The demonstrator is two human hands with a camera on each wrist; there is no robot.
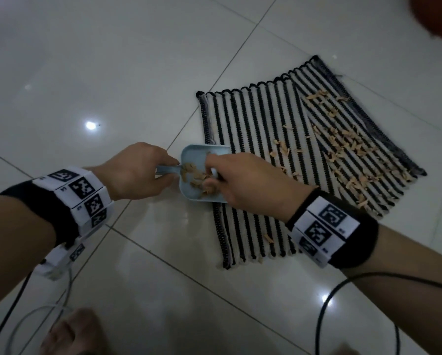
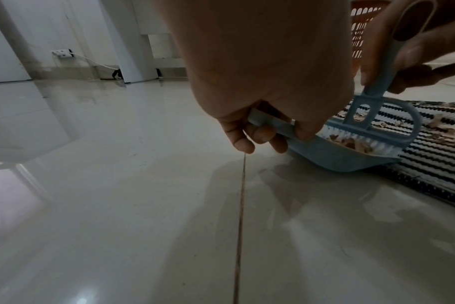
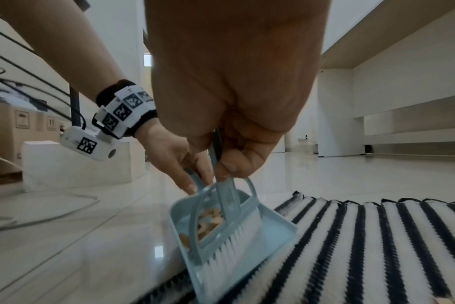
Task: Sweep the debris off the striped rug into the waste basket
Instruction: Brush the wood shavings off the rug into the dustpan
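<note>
A black-and-white striped rug [image 1: 253,119] lies on the tiled floor, with tan debris [image 1: 342,144] scattered over its right half. At the rug's left edge sits a light blue dustpan [image 1: 191,155] holding a small heap of debris [image 1: 194,175]. My left hand [image 1: 135,172] grips the dustpan's handle [image 2: 270,123]. My right hand [image 1: 243,180] grips the handle of a light blue hand brush [image 3: 231,230], whose white bristles [image 2: 377,144] stand inside the pan. An orange waste basket [image 2: 358,30] stands beyond the rug, partly hidden by my hands.
Glossy white floor tiles [image 1: 112,73] surround the rug. Cables [image 1: 324,311] trail from both wrists across the floor near me. A bare foot [image 1: 71,331] shows at the bottom edge. Cardboard boxes [image 3: 13,121] and a white block [image 3: 73,164] stand behind my left arm.
</note>
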